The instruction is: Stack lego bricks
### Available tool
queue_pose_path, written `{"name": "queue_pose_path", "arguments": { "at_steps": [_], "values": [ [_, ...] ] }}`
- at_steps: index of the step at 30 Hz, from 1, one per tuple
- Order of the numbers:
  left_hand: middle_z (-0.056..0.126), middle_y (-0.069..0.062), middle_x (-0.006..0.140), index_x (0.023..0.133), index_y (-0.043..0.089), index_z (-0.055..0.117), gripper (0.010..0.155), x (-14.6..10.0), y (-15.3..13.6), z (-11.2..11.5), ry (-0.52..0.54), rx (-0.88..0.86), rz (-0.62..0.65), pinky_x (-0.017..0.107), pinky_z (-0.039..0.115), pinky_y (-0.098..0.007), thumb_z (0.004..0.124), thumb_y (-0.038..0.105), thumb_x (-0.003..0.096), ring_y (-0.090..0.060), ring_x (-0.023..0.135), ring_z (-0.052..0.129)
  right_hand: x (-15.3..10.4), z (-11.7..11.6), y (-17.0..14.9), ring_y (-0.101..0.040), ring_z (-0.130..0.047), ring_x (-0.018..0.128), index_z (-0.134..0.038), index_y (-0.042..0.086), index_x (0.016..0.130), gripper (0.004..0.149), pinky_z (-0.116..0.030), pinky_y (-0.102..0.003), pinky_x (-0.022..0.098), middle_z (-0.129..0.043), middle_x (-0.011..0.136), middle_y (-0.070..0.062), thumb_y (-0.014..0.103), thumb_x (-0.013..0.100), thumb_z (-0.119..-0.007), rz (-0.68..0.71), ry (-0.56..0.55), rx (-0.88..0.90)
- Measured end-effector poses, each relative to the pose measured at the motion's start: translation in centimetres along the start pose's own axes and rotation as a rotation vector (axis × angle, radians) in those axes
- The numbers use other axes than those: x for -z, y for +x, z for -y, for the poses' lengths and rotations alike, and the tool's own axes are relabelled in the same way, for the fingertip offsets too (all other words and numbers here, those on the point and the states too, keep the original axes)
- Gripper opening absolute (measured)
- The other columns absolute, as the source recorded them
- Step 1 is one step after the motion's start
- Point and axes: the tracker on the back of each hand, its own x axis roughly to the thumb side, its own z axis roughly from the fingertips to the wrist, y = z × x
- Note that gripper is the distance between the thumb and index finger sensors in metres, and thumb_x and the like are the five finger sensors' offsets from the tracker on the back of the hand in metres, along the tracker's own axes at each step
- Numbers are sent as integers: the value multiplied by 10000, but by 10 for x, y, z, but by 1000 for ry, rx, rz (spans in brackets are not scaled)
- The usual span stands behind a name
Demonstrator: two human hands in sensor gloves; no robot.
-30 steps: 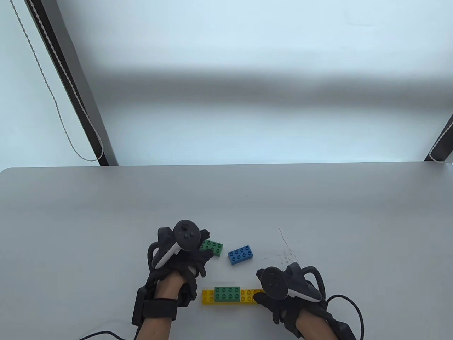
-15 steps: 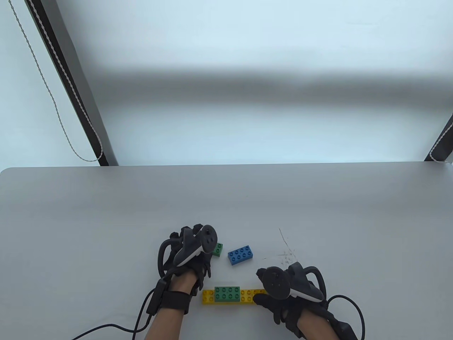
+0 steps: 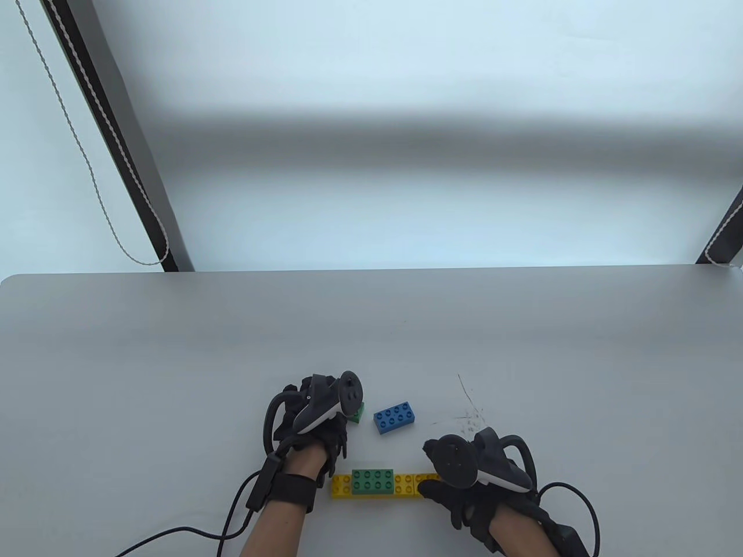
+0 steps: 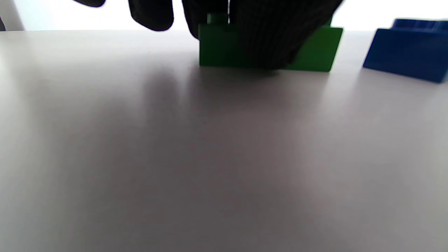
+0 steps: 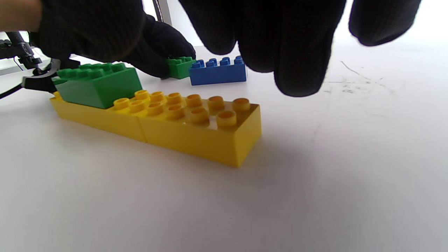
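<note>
Sliding rightward since a second ago, my left hand [image 3: 316, 415] is gripping the loose green brick [image 4: 316, 52] on the table beside the blue brick [image 3: 395, 417], while my right hand [image 3: 464, 478], fingers loosely spread, is hovering at the yellow bricks [image 5: 196, 129], and I'm fearing a thin grip slipping on lifting.

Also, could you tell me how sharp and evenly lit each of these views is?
Table view: sharp, with a broad dark shadow band behind the table. Left wrist view: soft, loose green brick and left hand backlit. Right wrist view: yellow bricks crisp, right hand blurred.
</note>
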Motion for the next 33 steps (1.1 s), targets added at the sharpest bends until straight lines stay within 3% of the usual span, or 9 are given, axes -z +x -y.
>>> {"name": "queue_pose_path", "arguments": {
  "at_steps": [10,19,25,33],
  "values": [
    [604,-27,1103,973,349,574,635,-1,-4,-2,-7,-28,10,720,475,-648,831,386,394,-321,1006,579,0,0,0,-437,-940,715,-657,113,944,762,-682,-689,568,-786,934,-204,572,351,-789,0,2,-2],
    [683,-22,1063,974,332,570,653,-15,0,-20,60,-20,39,722,483,-652,844,396,384,-307,964,673,0,0,1,-439,-931,726,-655,117,945,759,-681,-689,571,-776,942,-202,568,350,-793,0,-20,-8],
    [750,-17,1020,963,314,607,658,-37,8,-33,141,-32,98,712,521,-650,864,429,368,-295,927,738,0,3,3,-445,-890,770,-640,124,951,762,-678,-689,574,-744,964,-197,567,351,-795,-4,-99,-54],
    [830,-10,964,930,292,688,653,-70,30,-58,243,-45,211,706,556,-650,909,446,335,-280,891,805,-7,15,8,-431,-876,790,-603,124,963,788,-684,-678,583,-723,976,-179,571,345,-803,4,-281,-82]
  ]
}}
